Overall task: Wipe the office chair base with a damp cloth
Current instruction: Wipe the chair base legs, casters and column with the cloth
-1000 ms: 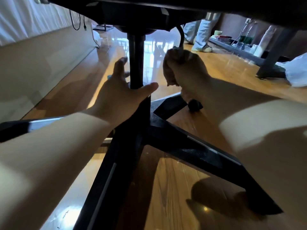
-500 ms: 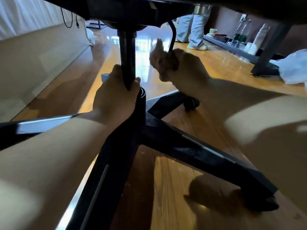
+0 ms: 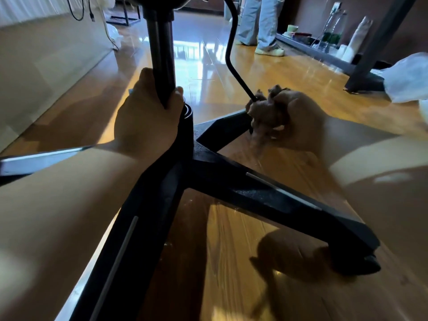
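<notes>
L hand [image 3: 148,119]: fingers wrapped round column [image 3: 162,54], steadying.
R hand [image 3: 301,121]: fingers clamped on cloth [image 3: 266,112], soft, wadded.
base [image 3: 254,193]: stiff, prob heavy, may roll; I'd hold column.

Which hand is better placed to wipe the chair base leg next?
Right. The right hand already grips the crumpled cloth, close by the far base leg. The left hand has no cloth and grips the gas-lift column, likely steadying the chair.

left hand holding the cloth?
No, the cloth is bunched in the right hand at the lever tip; the left hand grips the chair column.
</notes>
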The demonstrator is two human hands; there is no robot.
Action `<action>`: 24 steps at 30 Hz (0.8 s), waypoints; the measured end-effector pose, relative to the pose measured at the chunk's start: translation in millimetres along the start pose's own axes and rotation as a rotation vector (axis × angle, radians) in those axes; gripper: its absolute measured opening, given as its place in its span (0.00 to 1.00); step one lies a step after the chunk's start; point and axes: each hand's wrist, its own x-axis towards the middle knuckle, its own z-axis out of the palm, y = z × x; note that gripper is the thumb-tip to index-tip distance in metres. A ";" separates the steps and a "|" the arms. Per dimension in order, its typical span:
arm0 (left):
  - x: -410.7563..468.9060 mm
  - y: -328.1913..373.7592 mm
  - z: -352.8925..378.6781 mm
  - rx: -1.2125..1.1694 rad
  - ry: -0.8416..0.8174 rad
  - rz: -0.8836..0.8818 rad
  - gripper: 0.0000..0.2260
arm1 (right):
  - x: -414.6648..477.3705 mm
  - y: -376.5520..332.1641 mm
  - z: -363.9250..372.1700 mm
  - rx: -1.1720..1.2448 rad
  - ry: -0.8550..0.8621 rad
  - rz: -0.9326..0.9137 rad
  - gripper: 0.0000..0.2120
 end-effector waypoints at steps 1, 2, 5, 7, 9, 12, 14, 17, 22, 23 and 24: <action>-0.5 -0.1 0.1 0.003 0.008 -0.004 0.16 | 3.2 5.2 -1.2 0.059 -0.027 0.010 0.12; -0.6 -0.1 -0.1 0.004 0.015 -0.005 0.16 | 9.7 8.4 -0.5 0.067 0.005 0.013 0.13; -1.4 0.7 0.6 -0.013 0.015 -0.006 0.16 | 31.1 14.7 7.1 0.094 0.138 -0.010 0.17; -1.3 0.8 0.4 -0.016 0.013 -0.005 0.16 | 40.0 12.5 7.2 0.108 0.199 0.027 0.14; -0.6 -0.5 0.0 0.002 0.014 -0.001 0.15 | 42.5 9.5 2.8 0.113 0.167 0.124 0.14; -0.3 -0.6 -0.5 0.002 0.004 -0.003 0.15 | 37.7 5.8 -2.1 0.215 0.150 0.154 0.12; -1.1 0.2 -0.1 -0.007 0.005 -0.006 0.13 | 41.0 2.9 -3.6 0.316 0.228 0.135 0.12; -2.4 1.8 -0.6 0.001 0.005 -0.024 0.10 | 48.6 -0.8 -4.7 0.341 0.266 -0.037 0.14; -2.6 -0.5 0.7 0.021 0.025 -0.006 0.11 | 47.3 17.9 -21.8 0.252 -0.095 -0.025 0.16; -2.4 -1.1 1.4 0.021 0.031 -0.002 0.12 | 46.9 18.3 -24.7 0.240 -0.119 -0.007 0.17; -2.0 -1.3 2.2 0.020 0.033 0.003 0.13 | 48.1 16.4 -26.9 0.228 -0.130 0.024 0.17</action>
